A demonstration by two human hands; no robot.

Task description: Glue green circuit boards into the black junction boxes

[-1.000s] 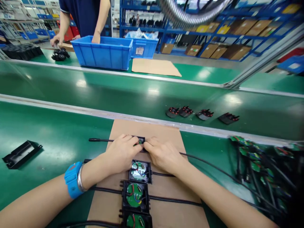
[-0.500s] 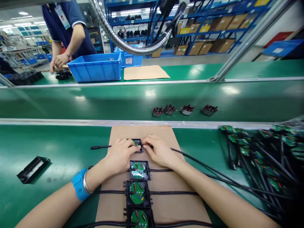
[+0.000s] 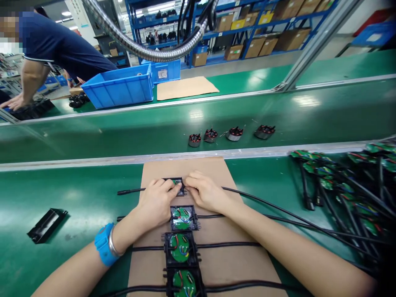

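My left hand (image 3: 157, 201) is over the farthest small black housing (image 3: 177, 180), its fingers closed on it and the thumb and index near the right end. A green circuit board partly shows inside; the rest lies under my fingers. My right hand (image 3: 204, 193) pinches the black cable (image 3: 244, 194) where it leaves that housing's right side. Nearer to me, more black housings (image 3: 185, 217), (image 3: 181, 248), (image 3: 185, 284) stand in a row, each with a round green board, thin coloured wires and a cable out of both sides. Brown cardboard (image 3: 229, 260) lies beneath them.
On the right lies a heap of black cables with green boards (image 3: 343, 181). A loose black case (image 3: 47, 225) rests at left. Several motor stators (image 3: 234, 133) sit on the strip beyond. Past the metal rail are a blue bin (image 3: 119, 88) and a bending co-worker (image 3: 62, 41).
My view has tilted and shifted slightly. Both hands stay at the farthest housing with almost no change in grip. The co-worker has bent over and reached to the left.
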